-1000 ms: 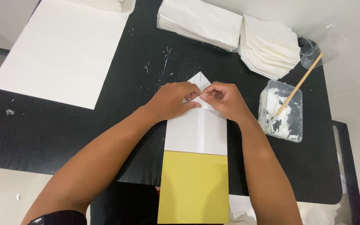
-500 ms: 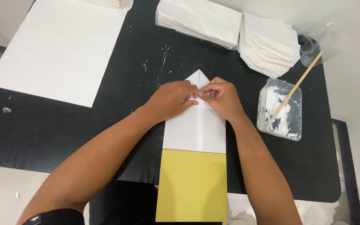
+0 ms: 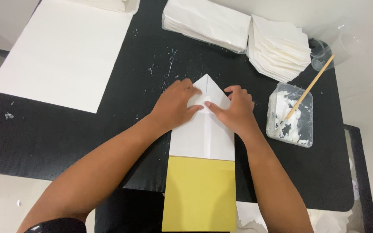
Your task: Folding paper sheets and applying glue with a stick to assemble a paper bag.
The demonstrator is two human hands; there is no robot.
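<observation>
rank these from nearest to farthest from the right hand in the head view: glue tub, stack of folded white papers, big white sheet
From the right hand:
1. glue tub, just to its right.
2. stack of folded white papers, up at the table's far edge.
3. big white sheet, far left.

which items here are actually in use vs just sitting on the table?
In use:
- left hand, pressing the folded tip
- right hand, pressing the same tip
- white-and-yellow folded paper

Lying about:
- large white sheet
- flat stack of white paper
- stack of folded white pieces
- clear paste tub with wooden stick
- black table
</observation>
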